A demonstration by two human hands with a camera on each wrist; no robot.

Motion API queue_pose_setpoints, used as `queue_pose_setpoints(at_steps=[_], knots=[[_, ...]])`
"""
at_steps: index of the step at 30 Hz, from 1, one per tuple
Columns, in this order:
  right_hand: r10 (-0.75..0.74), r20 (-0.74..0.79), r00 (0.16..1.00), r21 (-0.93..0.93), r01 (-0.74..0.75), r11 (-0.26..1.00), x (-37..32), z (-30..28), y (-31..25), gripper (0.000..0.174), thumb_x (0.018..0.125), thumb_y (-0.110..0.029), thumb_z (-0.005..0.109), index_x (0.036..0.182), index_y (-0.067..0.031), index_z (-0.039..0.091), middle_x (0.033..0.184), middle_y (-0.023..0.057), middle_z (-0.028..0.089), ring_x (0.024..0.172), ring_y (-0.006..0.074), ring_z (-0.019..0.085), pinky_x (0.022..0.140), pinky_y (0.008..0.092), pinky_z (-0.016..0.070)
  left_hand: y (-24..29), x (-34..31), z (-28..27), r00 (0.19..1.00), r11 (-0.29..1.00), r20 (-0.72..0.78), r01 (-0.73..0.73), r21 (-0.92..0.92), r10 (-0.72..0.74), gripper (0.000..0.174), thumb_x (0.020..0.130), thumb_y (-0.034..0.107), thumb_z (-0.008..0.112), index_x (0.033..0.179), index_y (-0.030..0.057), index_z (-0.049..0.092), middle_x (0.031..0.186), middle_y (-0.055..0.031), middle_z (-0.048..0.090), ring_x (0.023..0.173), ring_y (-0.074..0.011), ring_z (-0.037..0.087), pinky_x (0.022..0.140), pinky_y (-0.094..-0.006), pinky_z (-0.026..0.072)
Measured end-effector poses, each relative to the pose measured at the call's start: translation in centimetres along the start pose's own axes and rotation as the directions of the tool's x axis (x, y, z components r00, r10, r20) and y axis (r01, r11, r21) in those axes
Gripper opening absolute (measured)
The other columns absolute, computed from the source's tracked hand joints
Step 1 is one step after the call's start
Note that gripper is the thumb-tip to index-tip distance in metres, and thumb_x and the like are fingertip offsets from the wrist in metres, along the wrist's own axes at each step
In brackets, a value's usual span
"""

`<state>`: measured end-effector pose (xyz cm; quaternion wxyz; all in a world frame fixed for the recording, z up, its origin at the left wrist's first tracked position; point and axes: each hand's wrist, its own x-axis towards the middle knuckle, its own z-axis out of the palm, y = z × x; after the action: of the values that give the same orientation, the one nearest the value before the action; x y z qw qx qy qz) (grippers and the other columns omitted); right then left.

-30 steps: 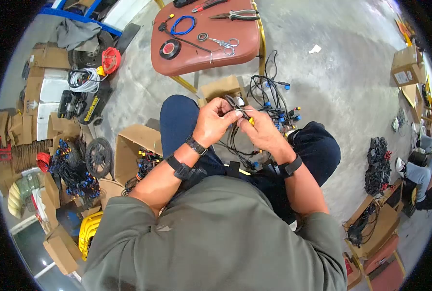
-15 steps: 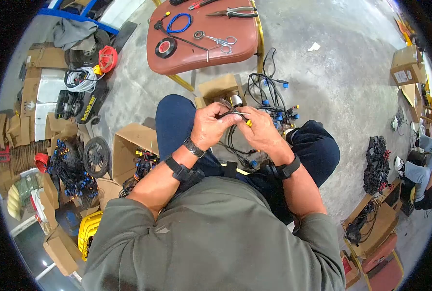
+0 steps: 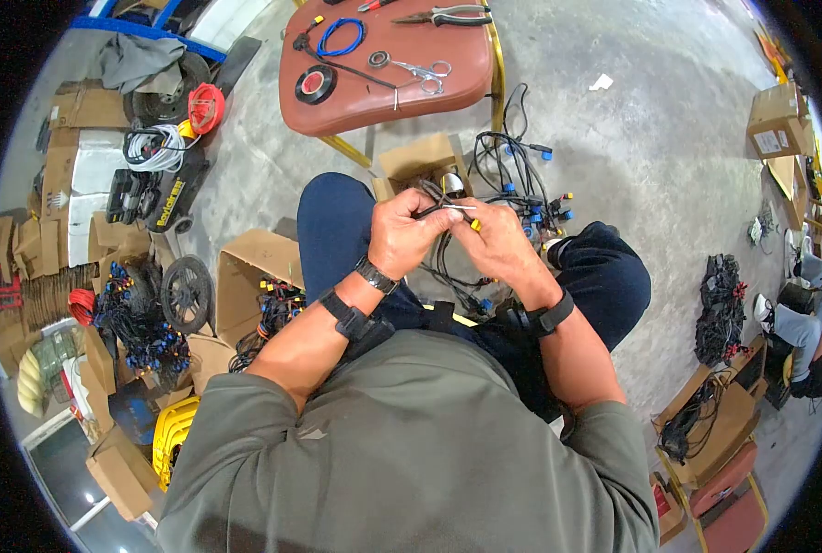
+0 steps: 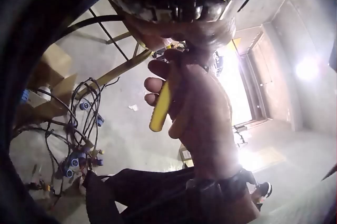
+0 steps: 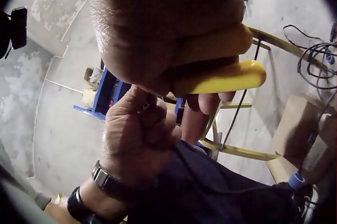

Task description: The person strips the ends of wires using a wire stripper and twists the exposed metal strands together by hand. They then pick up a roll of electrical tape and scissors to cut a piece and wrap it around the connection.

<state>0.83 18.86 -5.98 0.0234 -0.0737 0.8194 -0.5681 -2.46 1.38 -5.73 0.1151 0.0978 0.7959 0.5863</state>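
My two hands meet in front of the lap. The left hand [image 3: 402, 232] pinches a black cable [image 3: 435, 190], which loops above its fingers. A thin pale strip [image 3: 459, 206] shows at the fingertips, between the hands. In the right hand [image 3: 498, 241] is a plier-like tool with two yellow handles [image 5: 224, 78]; its working end is hidden by the fingers. The left wrist view shows one yellow handle [image 4: 162, 107] sticking out of the right fist. In the right wrist view the left hand [image 5: 137, 134] sits right beside the tool.
Ahead stands a brown-topped stool [image 3: 360, 101] bearing scissors [image 3: 420, 74], black tape [image 3: 315, 84], blue wire [image 3: 341, 37] and long-nose pliers [image 3: 443, 16]. An open carton [image 3: 415, 158] is beyond the hands. Cables with blue connectors [image 3: 521, 189] lie on the floor, right. Another carton [image 3: 254, 253] of cables stands left.
Both hands stay together with the cable and the yellow-handled tool. The left fingers have shifted slightly, and the cable loop shows more plainly above them than half a second ago.
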Motion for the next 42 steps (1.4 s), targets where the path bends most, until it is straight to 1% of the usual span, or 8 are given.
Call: queue_pose_setpoints(at_steps=[11, 22, 27, 30, 33, 36, 39, 42], knots=[[0.057, 0.001, 0.998, 0.001, -0.057, 0.998, 0.0, 0.3, -0.2, 0.023, 0.089, -0.019, 0.058, 0.102, -0.0035, 0.068, 0.086, 0.0235, 0.066, 0.082, 0.0431, 0.064, 0.070, 0.0472, 0.0518, -0.1, -0.2, 0.0, 1.000, 1.000, -0.010, -0.010, -0.022, 0.010, 0.020, 0.082, 0.011, 0.079, 0.077, -0.0001, 0.064, 0.073, 0.0003, 0.065, 0.068, -0.0045, 0.054, 0.059, -0.0222, 0.0461], [0.006, -0.062, 0.998, -0.041, -0.009, 0.999, -0.1, 1.1, 1.4, 0.022, 0.088, -0.022, 0.057, 0.092, -0.0026, 0.066, 0.077, 0.0225, 0.064, 0.073, 0.0436, 0.062, 0.064, 0.0501, 0.0489, -0.6, -0.2, 0.2, 1.000, 0.997, -0.014, 0.002, -0.075, -0.003, 0.018, 0.082, 0.011, 0.079, 0.079, -0.0002, 0.066, 0.073, 0.0010, 0.065, 0.066, -0.0036, 0.053, 0.057, -0.0214, 0.0445], [0.014, -0.093, 0.996, 0.003, -0.014, 1.000, -0.1, 1.1, 0.9, 0.021, 0.087, -0.022, 0.058, 0.090, -0.0036, 0.065, 0.074, 0.0230, 0.063, 0.071, 0.0428, 0.062, 0.063, 0.0502, 0.0483, -0.6, 0.0, 0.2, 0.998, 0.999, -0.050, -0.041, 0.008, 0.042, 0.022, 0.081, 0.012, 0.081, 0.072, 0.0012, 0.063, 0.064, 0.0013, 0.062, 0.061, -0.0026, 0.049, 0.053, -0.0224, 0.0426], [0.082, -0.025, 0.996, -0.007, -0.083, 0.997, -0.1, 0.6, 0.9, 0.021, 0.088, -0.020, 0.060, 0.099, -0.0034, 0.067, 0.083, 0.0227, 0.065, 0.078, 0.0433, 0.062, 0.064, 0.0423, 0.0505, -0.8, 0.1, 0.1, 0.999, 1.000, -0.037, -0.024, 0.004, 0.024, 0.022, 0.080, 0.012, 0.081, 0.072, 0.0014, 0.064, 0.065, 0.0016, 0.062, 0.061, -0.0027, 0.049, 0.053, -0.0223, 0.0418], [0.081, 0.030, 0.996, -0.039, -0.080, 0.996, 0.2, 0.6, 1.7, 0.021, 0.087, -0.022, 0.060, 0.095, -0.0030, 0.066, 0.080, 0.0224, 0.064, 0.077, 0.0433, 0.062, 0.064, 0.0435, 0.0499, -0.5, 0.1, 0.0, 1.000, 1.000, -0.026, 0.003, -0.013, -0.003, 0.021, 0.081, 0.013, 0.081, 0.074, 0.0015, 0.064, 0.068, 0.0027, 0.062, 0.062, -0.0025, 0.049, 0.054, -0.0211, 0.0409], [-0.006, -0.037, 0.999, -0.016, 0.005, 1.000, 0.2, 0.8, 2.1, 0.022, 0.084, -0.023, 0.058, 0.091, -0.0031, 0.064, 0.074, 0.0244, 0.063, 0.074, 0.0450, 0.062, 0.067, 0.0520, 0.0495, 0.4, 0.4, 0.2, 0.999, 1.000, -0.028, 0.024, 0.009, -0.024, 0.021, 0.081, 0.013, 0.081, 0.075, 0.0016, 0.064, 0.068, 0.0043, 0.060, 0.062, -0.0024, 0.047, 0.054, -0.0204, 0.0394], [0.064, 0.020, 0.998, -0.043, -0.063, 0.997, 0.4, 0.6, 1.9, 0.022, 0.086, -0.022, 0.060, 0.096, -0.0026, 0.064, 0.077, 0.0228, 0.063, 0.073, 0.0441, 0.061, 0.063, 0.0466, 0.0484, 0.3, 0.5, 0.2, 0.999, 1.000, -0.031, 0.016, 0.020, -0.016, 0.022, 0.081, 0.013, 0.081, 0.074, 0.0016, 0.063, 0.067, 0.0055, 0.057, 0.061, -0.0025, 0.045, 0.053, -0.0205, 0.0380], [0.025, 0.001, 1.000, -0.035, -0.025, 0.999, 0.3, 0.5, 1.9, 0.021, 0.087, -0.021, 0.059, 0.093, -0.0011, 0.061, 0.073, 0.0244, 0.061, 0.072, 0.0448, 0.060, 0.062, 0.0480, 0.0475, 0.3, 0.7, 0.2, 0.999, 0.999, -0.039, 0.019, 0.047, -0.017, 0.023, 0.081, 0.013, 0.081, 0.074, 0.0018, 0.062, 0.067, 0.0063, 0.055, 0.061, -0.0026, 0.043, 0.053, -0.0206, 0.0370]])
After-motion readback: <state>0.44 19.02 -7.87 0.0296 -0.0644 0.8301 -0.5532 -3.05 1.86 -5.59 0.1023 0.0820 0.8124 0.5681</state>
